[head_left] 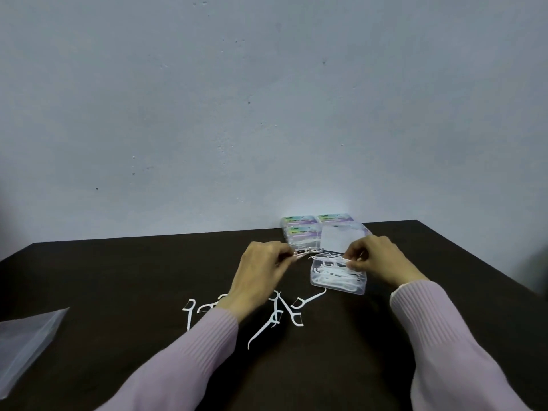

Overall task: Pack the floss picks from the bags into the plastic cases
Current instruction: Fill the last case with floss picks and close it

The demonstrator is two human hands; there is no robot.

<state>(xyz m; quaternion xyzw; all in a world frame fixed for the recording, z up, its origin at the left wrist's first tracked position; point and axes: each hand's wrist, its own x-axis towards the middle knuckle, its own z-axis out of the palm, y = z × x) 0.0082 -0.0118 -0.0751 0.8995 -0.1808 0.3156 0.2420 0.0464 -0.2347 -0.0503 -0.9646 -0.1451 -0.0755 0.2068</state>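
An open clear plastic case (336, 284) sits on the dark table (118, 277), its lid (338, 239) standing up behind it, with several white floss picks inside. My right hand (373, 259) is over the case's right side, fingers pinched on a floss pick (335, 258) in the case. My left hand (262, 268) is just left of the case, shut on a small bunch of floss picks (308, 252) that point toward it. Loose floss picks (284, 312) lie scattered on the table near my left wrist.
Three closed, labelled cases (302, 229) stand stacked against the wall behind the open case. An empty clear plastic bag (23, 342) lies at the table's left front. Pale pink sleeves cover both forearms. The table's right edge slants away at the far right.
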